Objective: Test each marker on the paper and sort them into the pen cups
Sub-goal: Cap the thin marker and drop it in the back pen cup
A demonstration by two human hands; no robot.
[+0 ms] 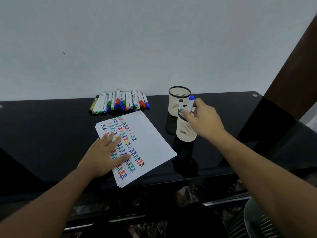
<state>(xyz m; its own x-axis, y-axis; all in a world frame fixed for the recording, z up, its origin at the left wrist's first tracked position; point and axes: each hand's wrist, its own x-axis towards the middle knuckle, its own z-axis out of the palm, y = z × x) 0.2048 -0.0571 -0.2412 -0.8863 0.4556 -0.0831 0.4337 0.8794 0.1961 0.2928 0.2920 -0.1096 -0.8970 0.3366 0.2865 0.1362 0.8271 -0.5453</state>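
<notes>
So, quick rundown of this step, which looks like dropping a tested marker into a cup:

Right hand: the right hand (204,117), right of centre in the frame, has its fingers curled around a blue-capped marker (191,103), cap end up, lower end already inside the near cup (186,129).

Near cup: cream, slotted sides, dark rim, just right of the paper; a black-capped marker (181,104) and something green at the rim sit in it too.

Far cup: the far cup (178,100) stands just behind the near one, touching or nearly so; can't tell if anything is in it.

Left hand: the left hand (104,152) lies flat, fingers straight and spread, pressing the paper stack (154,134) in the lower middle of the frame.

Paper: its left half is covered with "Test" scribbles in many colours, the right half bare.

Untested pile: the marker pile (120,102) lies in a row at the back of the black table (51,126), upper middle, well apart from the cups.

Doing it well: probably lower the marker straight down and let go only once it's past the rim, so it doesn't knock its neighbours or tip the light cup.

Watch for: picking the right cup for this marker's result, since they're so close together.

Progress: guessing it's early, going by the size of that pile.
</notes>
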